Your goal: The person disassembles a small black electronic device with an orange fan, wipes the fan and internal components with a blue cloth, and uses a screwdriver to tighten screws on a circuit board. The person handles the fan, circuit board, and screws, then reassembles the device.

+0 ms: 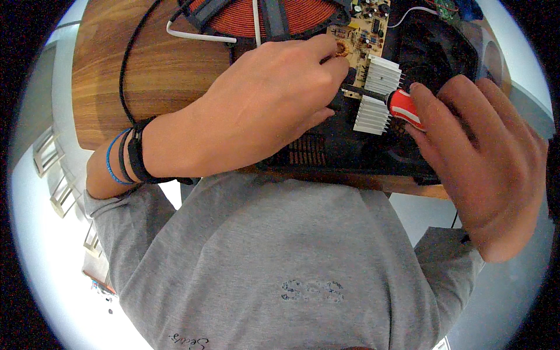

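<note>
My right hand (484,146) grips a screwdriver (406,109) by its red and white handle. Its dark shaft points left across a silver finned heat sink (382,76), and the tip ends beside the fingers of my left hand (268,93). Those left fingers are bent and closed at the left edge of a tan circuit board (359,44), next to a small copper-wound ring coil (342,49). Whatever they hold is hidden. The board carries several small components and sits in a black plastic housing (344,151).
A large flat copper coil (233,17) on black spokes lies beyond my left hand, with white sleeved leads (201,36). A black cord (124,70) runs over the wooden table (151,64). A black fan (437,52) and a small green board (447,8) are at the right.
</note>
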`<action>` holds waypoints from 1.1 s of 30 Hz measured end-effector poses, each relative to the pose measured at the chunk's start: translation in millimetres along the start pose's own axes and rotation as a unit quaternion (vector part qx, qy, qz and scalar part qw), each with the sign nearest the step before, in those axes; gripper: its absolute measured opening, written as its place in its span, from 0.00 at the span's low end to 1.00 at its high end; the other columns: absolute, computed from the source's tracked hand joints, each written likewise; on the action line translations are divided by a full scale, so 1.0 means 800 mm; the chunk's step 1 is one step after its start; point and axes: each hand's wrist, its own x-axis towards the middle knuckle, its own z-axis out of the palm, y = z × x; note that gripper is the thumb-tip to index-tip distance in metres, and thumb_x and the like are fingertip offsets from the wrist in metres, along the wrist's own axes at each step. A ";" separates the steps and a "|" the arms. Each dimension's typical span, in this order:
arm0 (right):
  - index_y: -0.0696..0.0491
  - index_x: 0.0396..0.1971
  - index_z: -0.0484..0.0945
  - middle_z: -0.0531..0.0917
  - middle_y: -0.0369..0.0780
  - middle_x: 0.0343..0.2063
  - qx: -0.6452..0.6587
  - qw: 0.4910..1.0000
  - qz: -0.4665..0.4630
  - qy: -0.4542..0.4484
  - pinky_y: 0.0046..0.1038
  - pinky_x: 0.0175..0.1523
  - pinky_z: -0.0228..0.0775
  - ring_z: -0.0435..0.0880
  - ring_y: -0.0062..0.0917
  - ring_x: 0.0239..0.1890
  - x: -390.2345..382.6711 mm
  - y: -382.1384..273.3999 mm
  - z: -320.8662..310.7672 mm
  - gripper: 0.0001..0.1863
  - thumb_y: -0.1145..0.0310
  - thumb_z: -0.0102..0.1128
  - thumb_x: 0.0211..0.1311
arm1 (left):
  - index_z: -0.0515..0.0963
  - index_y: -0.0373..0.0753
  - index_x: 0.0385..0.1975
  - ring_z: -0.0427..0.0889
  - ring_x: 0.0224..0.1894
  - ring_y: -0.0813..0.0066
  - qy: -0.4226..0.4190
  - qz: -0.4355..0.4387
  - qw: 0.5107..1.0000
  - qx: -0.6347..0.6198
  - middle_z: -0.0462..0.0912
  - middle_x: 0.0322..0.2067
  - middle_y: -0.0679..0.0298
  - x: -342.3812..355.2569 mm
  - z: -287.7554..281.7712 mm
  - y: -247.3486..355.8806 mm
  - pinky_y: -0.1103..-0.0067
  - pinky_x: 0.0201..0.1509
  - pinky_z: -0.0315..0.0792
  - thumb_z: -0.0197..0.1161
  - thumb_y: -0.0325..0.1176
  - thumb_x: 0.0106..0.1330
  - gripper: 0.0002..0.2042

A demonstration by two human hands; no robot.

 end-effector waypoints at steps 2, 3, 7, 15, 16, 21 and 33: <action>0.50 0.48 0.88 0.79 0.34 0.35 -0.005 1.000 0.004 -0.010 0.34 0.33 0.79 0.83 0.29 0.35 -0.007 -0.008 0.001 0.23 0.69 0.80 0.47 | 0.78 0.32 0.62 0.86 0.52 0.45 -0.002 0.000 1.000 0.001 0.81 0.52 0.51 -0.001 0.008 0.004 0.61 0.55 0.84 0.78 0.32 0.61 0.29; 0.50 0.48 0.88 0.79 0.34 0.35 -0.008 1.000 0.009 -0.019 0.34 0.33 0.78 0.83 0.28 0.35 -0.013 -0.014 0.003 0.24 0.69 0.80 0.47 | 0.78 0.32 0.62 0.86 0.52 0.45 -0.003 0.001 1.000 0.001 0.81 0.52 0.51 -0.002 0.015 0.008 0.61 0.55 0.84 0.78 0.33 0.61 0.29; 0.50 0.48 0.89 0.79 0.33 0.35 -0.009 1.000 0.009 -0.018 0.33 0.32 0.78 0.82 0.26 0.34 -0.017 -0.020 0.003 0.23 0.68 0.80 0.47 | 0.77 0.32 0.62 0.85 0.52 0.45 -0.007 0.002 1.000 -0.002 0.81 0.52 0.50 -0.002 0.019 0.011 0.60 0.55 0.83 0.78 0.33 0.61 0.29; 0.49 0.48 0.89 0.80 0.32 0.36 -0.038 0.999 0.008 -0.029 0.32 0.33 0.79 0.82 0.26 0.35 -0.018 -0.024 0.001 0.22 0.67 0.79 0.49 | 0.77 0.33 0.63 0.85 0.53 0.44 -0.012 0.001 1.000 -0.007 0.81 0.52 0.50 -0.001 0.021 0.013 0.60 0.55 0.83 0.77 0.33 0.62 0.29; 0.49 0.47 0.89 0.80 0.32 0.37 -0.038 0.999 0.008 -0.029 0.32 0.33 0.79 0.83 0.26 0.35 -0.017 -0.025 0.001 0.21 0.67 0.79 0.49 | 0.77 0.33 0.63 0.85 0.53 0.44 -0.013 -0.002 1.000 -0.006 0.81 0.52 0.51 -0.001 0.023 0.013 0.60 0.55 0.83 0.77 0.33 0.62 0.29; 0.49 0.46 0.88 0.82 0.33 0.41 0.009 0.999 0.049 -0.003 0.30 0.38 0.82 0.86 0.26 0.40 -0.013 -0.033 0.007 0.18 0.68 0.77 0.52 | 0.76 0.33 0.64 0.84 0.53 0.45 -0.023 -0.017 1.000 -0.003 0.81 0.52 0.51 0.000 0.026 0.012 0.60 0.56 0.83 0.77 0.32 0.61 0.31; 0.59 0.49 0.85 0.85 0.51 0.45 0.146 0.986 -0.062 0.055 0.40 0.39 0.85 0.89 0.42 0.40 -0.008 0.008 -0.007 0.27 0.78 0.83 0.44 | 0.75 0.32 0.64 0.85 0.55 0.44 -0.019 -0.020 0.999 -0.024 0.81 0.53 0.48 0.012 0.025 0.001 0.60 0.57 0.83 0.76 0.31 0.61 0.30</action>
